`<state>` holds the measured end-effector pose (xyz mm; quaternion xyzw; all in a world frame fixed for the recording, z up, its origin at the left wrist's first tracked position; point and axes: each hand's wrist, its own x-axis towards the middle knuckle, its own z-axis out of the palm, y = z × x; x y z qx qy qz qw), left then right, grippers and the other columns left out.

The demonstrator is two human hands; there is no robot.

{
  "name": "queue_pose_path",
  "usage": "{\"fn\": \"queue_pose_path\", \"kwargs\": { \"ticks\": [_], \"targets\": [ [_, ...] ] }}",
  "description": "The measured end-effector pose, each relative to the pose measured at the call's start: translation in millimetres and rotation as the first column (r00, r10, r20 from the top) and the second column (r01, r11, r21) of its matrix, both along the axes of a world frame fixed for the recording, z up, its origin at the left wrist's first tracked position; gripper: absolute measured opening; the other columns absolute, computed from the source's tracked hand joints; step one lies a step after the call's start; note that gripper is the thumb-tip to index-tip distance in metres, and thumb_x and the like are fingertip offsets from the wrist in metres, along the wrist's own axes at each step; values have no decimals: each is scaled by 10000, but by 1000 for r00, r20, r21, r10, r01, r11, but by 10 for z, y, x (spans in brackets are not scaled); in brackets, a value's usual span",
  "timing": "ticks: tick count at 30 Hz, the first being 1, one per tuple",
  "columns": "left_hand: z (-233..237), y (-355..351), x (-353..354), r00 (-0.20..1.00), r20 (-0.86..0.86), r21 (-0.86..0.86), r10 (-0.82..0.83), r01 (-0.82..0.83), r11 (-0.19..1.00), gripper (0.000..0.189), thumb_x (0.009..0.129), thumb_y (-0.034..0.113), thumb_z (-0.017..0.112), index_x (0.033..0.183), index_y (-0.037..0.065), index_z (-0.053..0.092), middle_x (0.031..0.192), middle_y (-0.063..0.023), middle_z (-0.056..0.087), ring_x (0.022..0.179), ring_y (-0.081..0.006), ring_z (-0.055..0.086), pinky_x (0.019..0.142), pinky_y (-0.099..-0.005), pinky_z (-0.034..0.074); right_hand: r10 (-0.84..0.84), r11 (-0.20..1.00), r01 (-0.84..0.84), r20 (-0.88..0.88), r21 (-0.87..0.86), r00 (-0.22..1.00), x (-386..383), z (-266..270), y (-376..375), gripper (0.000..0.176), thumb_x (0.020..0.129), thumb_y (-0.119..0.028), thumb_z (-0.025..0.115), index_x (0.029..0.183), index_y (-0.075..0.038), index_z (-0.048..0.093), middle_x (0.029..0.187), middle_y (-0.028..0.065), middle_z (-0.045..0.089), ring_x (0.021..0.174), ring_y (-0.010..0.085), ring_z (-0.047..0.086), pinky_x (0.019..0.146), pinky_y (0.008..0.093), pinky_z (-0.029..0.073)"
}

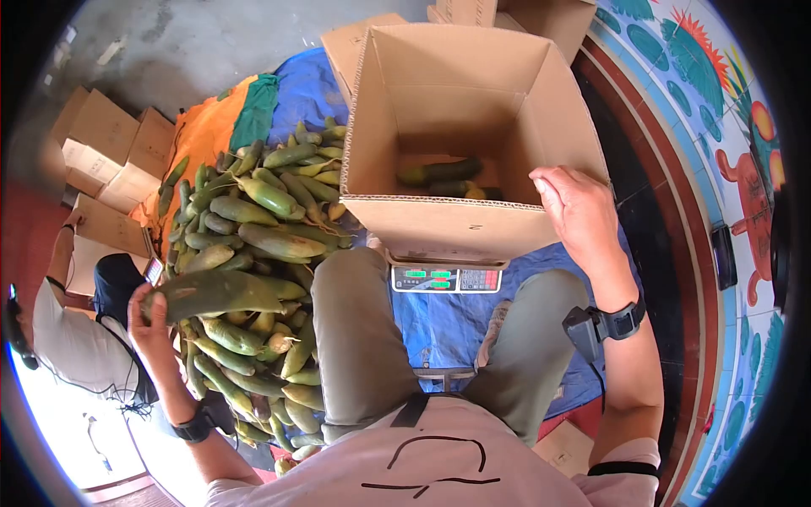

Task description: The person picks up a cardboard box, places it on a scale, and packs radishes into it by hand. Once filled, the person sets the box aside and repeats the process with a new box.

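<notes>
My left hand grips one end of a large green radish, held above a big pile of green radishes. On the right, my right hand has its fingers closed over the near right rim of an open cardboard box. Several radishes lie at the bottom of the box. The box rests on a digital scale with lit green digits, in front of my knees.
Cardboard boxes stand at the left, and more boxes lie behind the open one. Another person is close by on the left. Blue sheeting covers the ground. A painted wall curves along the right.
</notes>
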<state>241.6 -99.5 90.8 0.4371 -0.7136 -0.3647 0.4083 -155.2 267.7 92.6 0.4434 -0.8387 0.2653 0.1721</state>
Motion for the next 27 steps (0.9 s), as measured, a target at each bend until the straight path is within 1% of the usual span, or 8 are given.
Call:
{"fn": "queue_pose_path", "kwargs": {
  "ticks": [2, 6, 8, 13, 16, 20, 23, 27],
  "targets": [
    [362, 59, -27, 997, 65, -266, 43, -24, 964, 302, 941, 234, 633, 1172, 40, 616, 1033, -39, 625, 920, -110, 566, 838, -242, 454, -12, 999, 12, 7, 35, 1000, -27, 16, 2, 99, 866, -134, 647, 929, -59, 661, 818, 99, 650, 749, 280, 619, 666, 372, 489],
    [805, 134, -107, 959, -283, -278, 7, -89, 957, 332, 975, 259, 563, 1183, 4, 610, 1066, -74, 624, 961, -156, 594, 904, -289, 454, 69, 998, -65, -193, 26, 979, 48, 193, -58, 147, 839, -154, 660, 933, -42, 650, 939, 86, 659, 910, 292, 610, 776, 412, 488],
    [1035, 251, -297, 916, -392, -320, -86, -48, 946, 385, 1003, 300, 482, 1181, -18, 605, 1078, -104, 626, 960, -178, 604, 908, -295, 455, 204, 972, -207, -35, -113, 978, 276, 382, -147, 231, 815, -174, 685, 985, -23, 647, 1023, 113, 644, 957, 319, 599, 831, 416, 484],
    [1214, 578, -933, 828, -504, -383, -246, 41, 923, 447, 1017, 330, 415, 1177, -45, 597, 1049, -115, 638, 940, -177, 624, 873, -283, 475, 661, 747, -606, 211, -274, 720, 919, 706, -367, 794, 780, -349, 760, 1425, -79, 384, 1285, 175, 536, 1145, 361, 521, 965, 441, 434],
    [1254, 1036, -1317, 780, -541, -330, -314, 147, 933, 444, 1017, 325, 418, 1154, -50, 611, 1004, -109, 657, 902, -157, 628, 853, -268, 476, 572, 820, -503, 424, -274, 702, 1122, 633, -333, 956, 755, -304, 810, 1489, -56, 252, 1369, 178, 476, 1260, 310, 477, 1050, 395, 377],
    [1187, 1264, -1679, 880, -361, -475, -308, 110, 873, 445, 1022, 332, 417, 1109, -48, 632, 969, -92, 669, 884, -131, 623, 835, -243, 471, 489, 871, -318, 596, -375, 637, 977, 580, -153, 849, 817, -181, 746, 1490, -47, 246, 1355, 128, 471, 1245, 192, 461, 1051, 341, 361],
    [1040, 1316, -1944, 817, -416, -391, -399, 236, 890, 437, 1020, 350, 455, 1056, -32, 663, 945, -49, 662, 861, -99, 586, 804, -222, 452, 471, 875, -254, 605, -412, 641, 878, 575, -65, 804, 798, -120, 742, 1460, -48, 292, 1263, 176, 541, 1132, 278, 571, 959, 349, 445],
    [828, 1277, -2233, 688, -578, -208, -438, 395, 895, 448, 1020, 388, 447, 1097, 5, 666, 936, -13, 642, 845, -73, 550, 758, -214, 437, 445, 857, -226, 445, -463, 777, 736, 526, 38, 707, 817, -83, 707, 1429, -35, 356, 1211, 134, 575, 1079, 205, 579, 941, 316, 446]
  ]
}}
